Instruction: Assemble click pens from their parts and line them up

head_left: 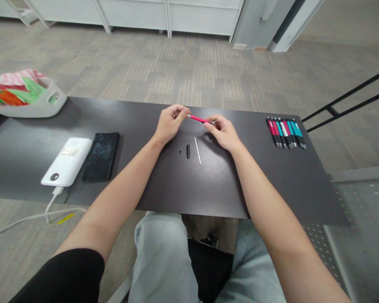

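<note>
A red pen barrel (197,119) is held level between my two hands, above the far part of the dark table. My left hand (173,121) pinches its left end, and my right hand (221,130) grips the right end, where a dark part shows. On the table just below lie several loose pen parts: a thin silver refill (197,152), a short black grip sleeve (188,151), a small spring (194,154) and a tiny dark piece (180,150) whose kind I cannot make out.
A row of pens (286,132) in red, teal and white lies on the right. Left of my arm are a black phone (100,157) and a white power bank (67,161) with a cable (49,209). A white basket (55,101) holding coloured cloth stands far left.
</note>
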A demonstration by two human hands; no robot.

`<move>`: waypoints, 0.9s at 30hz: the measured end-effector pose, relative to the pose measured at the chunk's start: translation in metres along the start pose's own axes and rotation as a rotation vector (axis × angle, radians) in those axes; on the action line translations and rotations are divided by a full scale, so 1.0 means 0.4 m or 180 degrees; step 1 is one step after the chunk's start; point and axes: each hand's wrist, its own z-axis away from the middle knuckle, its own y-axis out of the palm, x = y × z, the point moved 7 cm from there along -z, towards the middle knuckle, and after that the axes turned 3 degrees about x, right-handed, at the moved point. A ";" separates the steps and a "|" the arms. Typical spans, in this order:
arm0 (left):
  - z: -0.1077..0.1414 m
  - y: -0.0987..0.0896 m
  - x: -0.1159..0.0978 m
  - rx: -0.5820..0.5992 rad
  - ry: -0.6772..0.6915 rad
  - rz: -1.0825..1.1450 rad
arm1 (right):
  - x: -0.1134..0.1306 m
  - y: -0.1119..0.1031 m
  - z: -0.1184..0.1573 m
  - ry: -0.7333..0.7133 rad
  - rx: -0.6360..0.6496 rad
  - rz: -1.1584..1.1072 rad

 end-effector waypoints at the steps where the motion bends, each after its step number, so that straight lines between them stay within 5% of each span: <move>1: 0.002 0.005 0.000 0.0038 0.0027 -0.0006 | 0.002 0.000 0.000 0.0014 0.0009 0.0034; 12: -0.015 -0.028 0.003 -0.0175 0.0119 -0.0016 | -0.006 -0.013 -0.007 -0.0036 -0.0017 -0.0038; 27: 0.001 -0.001 -0.020 -0.0031 -0.0025 -0.0156 | -0.001 0.006 -0.007 -0.0231 0.0131 -0.0177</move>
